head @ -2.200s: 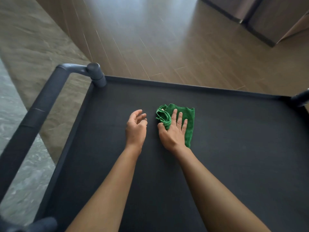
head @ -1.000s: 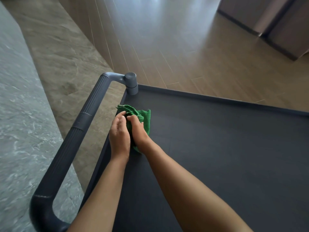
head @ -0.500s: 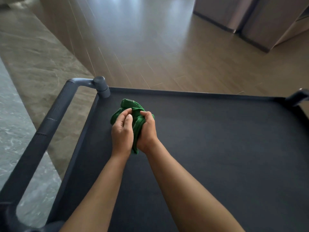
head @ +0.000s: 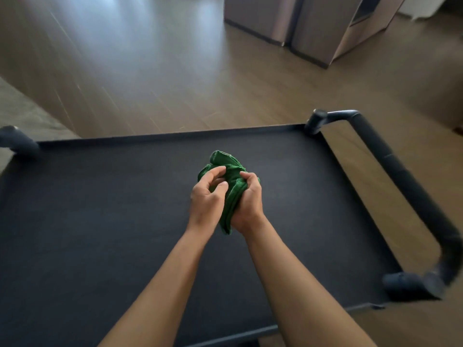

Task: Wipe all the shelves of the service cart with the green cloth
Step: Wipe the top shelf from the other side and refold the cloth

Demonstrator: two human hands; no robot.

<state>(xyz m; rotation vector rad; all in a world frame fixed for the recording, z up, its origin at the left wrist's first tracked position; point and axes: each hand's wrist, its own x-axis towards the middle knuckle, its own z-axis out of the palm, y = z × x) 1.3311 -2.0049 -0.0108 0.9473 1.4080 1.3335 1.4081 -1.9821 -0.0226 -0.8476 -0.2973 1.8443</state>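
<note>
Mid-frame: left hand (head: 206,199) and right hand (head: 248,204) grip bunched green cloth (head: 231,169), fingers curled, above top shelf (head: 100,209). Likely refolding; next: flatten, wipe.

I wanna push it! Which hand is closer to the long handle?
Right. The right hand grips the green cloth on the handle side; the left hand holds its far side.

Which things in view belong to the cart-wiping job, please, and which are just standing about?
Job: green cloth, held in left hand and right hand; cart's top shelf; cart handle.
Just there: tall cabinets; wooden floor.
</note>
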